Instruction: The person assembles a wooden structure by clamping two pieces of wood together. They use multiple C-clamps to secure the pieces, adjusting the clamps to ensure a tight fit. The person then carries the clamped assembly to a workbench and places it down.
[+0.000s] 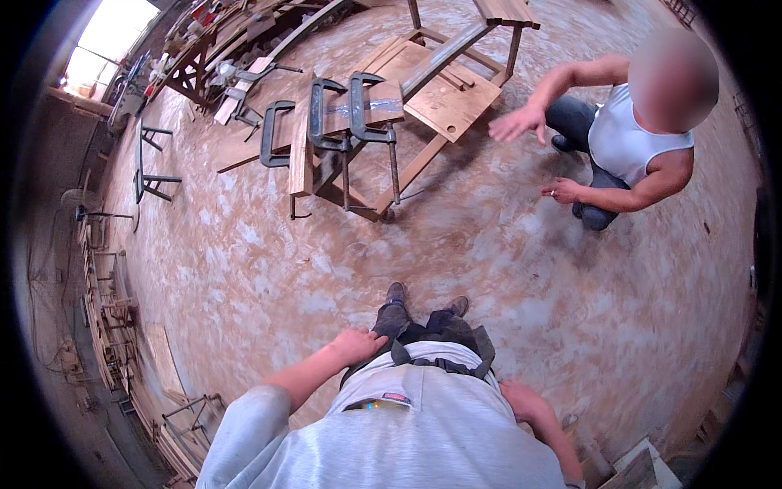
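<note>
My left hand rests by my left thigh, its fingers stretched out toward the dark trousers and nothing held in it. At my right hip is my right hand, touching my side, with its fingers mostly hidden. I wear a grey shirt with a chest pocket and a dark waist strap. In front of me, away from both hands, stands a wooden workbench with several G-clamps gripping boards at its near end.
A person in a white sleeveless top crouches at the right, one hand held out toward the bench. A low metal stand is at the left. Timber and tools pile up at the back left. Clamps and boards line the left wall.
</note>
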`<state>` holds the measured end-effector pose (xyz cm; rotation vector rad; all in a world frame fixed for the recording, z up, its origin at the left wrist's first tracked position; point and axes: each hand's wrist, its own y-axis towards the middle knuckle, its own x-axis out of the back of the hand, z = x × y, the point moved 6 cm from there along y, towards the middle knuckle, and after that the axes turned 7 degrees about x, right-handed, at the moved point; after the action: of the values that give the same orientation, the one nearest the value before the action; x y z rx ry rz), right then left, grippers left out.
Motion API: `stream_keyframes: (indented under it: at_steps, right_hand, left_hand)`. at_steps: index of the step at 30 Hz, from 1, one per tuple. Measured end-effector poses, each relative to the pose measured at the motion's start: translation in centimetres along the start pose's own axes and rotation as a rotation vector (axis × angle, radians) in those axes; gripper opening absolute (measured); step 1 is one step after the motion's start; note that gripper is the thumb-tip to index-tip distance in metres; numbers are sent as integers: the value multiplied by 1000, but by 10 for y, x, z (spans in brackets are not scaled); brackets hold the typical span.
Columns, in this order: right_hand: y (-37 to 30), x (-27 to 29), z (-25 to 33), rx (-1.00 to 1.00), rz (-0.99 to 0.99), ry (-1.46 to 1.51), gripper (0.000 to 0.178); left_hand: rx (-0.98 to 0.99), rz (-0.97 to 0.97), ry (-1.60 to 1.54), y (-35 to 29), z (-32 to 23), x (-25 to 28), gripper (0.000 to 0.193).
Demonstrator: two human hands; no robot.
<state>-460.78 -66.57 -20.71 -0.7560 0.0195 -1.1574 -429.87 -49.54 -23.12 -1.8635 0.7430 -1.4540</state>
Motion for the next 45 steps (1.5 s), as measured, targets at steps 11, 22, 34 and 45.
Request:
stream_keyframes:
  at_steps: [11, 22, 34, 45]
  right_hand:
    - [20, 11, -15, -8, -80, 215, 43]
    - [158, 237, 35, -172, -602, 189, 48]
    - [431, 416, -8, 78, -926, 1287, 37]
    - [509, 436, -10, 198, -878, 1547, 33]
  left_hand:
    - [205, 48, -366, -22, 58, 26, 64]
    - [508, -578, -980, 42, 226, 151, 60]
    - [478, -625, -1625, 135, 289, 155, 44]
    - [675, -523, -1891, 151, 283, 146, 21]
